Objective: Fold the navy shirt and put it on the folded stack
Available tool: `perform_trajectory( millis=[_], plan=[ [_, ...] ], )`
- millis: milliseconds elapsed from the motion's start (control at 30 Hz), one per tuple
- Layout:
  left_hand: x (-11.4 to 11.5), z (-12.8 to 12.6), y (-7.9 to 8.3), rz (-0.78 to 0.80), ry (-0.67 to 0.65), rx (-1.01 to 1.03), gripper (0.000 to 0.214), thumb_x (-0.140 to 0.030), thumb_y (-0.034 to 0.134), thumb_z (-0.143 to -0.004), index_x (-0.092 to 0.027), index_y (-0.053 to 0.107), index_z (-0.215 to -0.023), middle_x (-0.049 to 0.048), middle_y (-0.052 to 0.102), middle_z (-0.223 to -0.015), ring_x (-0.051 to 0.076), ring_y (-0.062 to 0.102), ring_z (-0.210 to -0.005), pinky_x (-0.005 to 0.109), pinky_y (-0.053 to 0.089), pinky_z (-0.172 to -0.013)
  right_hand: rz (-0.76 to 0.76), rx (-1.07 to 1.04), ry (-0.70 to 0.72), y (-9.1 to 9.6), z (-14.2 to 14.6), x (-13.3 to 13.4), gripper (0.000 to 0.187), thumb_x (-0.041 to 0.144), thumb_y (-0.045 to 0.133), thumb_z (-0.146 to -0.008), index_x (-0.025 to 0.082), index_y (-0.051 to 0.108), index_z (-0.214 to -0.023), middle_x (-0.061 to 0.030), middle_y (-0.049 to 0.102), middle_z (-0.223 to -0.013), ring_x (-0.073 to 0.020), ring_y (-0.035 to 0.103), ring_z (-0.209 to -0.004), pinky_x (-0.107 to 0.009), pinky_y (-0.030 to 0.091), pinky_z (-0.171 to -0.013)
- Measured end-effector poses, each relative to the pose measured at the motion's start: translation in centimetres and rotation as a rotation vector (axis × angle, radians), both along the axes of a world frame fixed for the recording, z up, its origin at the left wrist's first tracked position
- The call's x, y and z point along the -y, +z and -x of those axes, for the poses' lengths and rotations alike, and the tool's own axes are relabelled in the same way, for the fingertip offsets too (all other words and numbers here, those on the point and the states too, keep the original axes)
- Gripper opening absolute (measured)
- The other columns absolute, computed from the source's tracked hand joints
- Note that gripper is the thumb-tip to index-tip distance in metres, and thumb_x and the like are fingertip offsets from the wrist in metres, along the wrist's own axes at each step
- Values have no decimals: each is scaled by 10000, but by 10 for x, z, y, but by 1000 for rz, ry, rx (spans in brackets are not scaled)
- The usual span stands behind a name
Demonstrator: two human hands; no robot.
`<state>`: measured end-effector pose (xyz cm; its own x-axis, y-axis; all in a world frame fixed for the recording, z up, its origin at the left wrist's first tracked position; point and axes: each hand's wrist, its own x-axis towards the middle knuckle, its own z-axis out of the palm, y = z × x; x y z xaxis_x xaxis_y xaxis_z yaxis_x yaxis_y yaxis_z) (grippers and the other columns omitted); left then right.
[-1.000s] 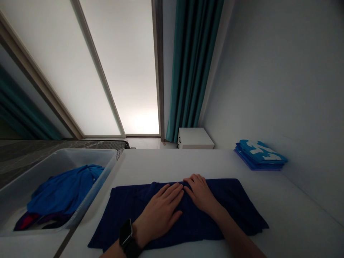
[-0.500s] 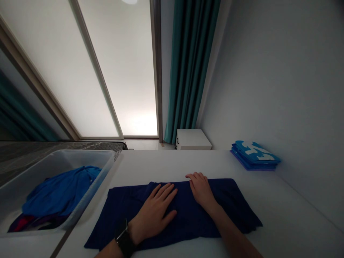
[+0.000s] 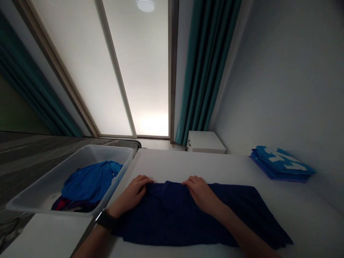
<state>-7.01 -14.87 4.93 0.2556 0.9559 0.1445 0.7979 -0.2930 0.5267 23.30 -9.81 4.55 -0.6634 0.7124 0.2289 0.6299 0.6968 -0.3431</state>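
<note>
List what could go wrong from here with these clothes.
The far edge of the dark blue cloth bulges between the left hand and the right hand, so a crease might get pressed in. The watch on the left arm sits close beside the cloth and could catch it. The folded stack has uneven layers and might slide if knocked.

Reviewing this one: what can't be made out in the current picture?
All in the head view:
Navy cloth: part hidden under the right forearm.
Left forearm: cut off by the bottom edge.
Bin: whatever lies beneath the blue garment, which covers it.
Folded stack: lower layers, mostly covered by its top piece.
</note>
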Motion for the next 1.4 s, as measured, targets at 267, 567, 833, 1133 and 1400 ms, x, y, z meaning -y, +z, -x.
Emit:
perform_trajectory(
  millis=[267,567,833,1133,1400],
  plan=[
    [2,1,-9,-18,48,-12,175,-229,478,-877,-208,650,-906,67,622,-990,223,530,-996,377,427,-922,44,65,109,3,84,-22,248,201,449,-958,187,627,-1129,-79,636,-1085,-199,567,-1030,-327,415,-914],
    [7,0,0,50,265,-9,233,-313,390,-929,-219,575,-822,19,659,-765,196,599,-731,346,416,-790,61,-62,58,-22,92,-25,230,229,405,-980,193,608,-1084,-59,670,-1057,-183,587,-1006,-335,402,-922],
    [9,9,-11,121,312,-17,193,-320,380,-931,-228,549,-950,25,660,-815,207,634,-772,288,415,-677,36,24,39,-29,92,-24,217,168,434,-955,201,617,-1068,-53,667,-1025,-196,593,-970,-332,405,-880],
    [23,1,0,113,431,153,381,-435,386,-936,-182,508,-1192,-13,633,-695,192,627,-665,274,396,-617,93,-40,6,-31,92,-25,262,111,395,-950,197,618,-1059,-50,672,-1013,-185,607,-971,-316,412,-885],
    [96,1,-17,67,445,86,345,-415,427,-943,-217,542,-1202,-9,650,-759,180,607,-664,331,436,-718,189,-63,-22,-32,92,-31,289,116,383,-933,187,606,-1103,-77,663,-1088,-190,608,-1027,-301,416,-927]
  ],
)
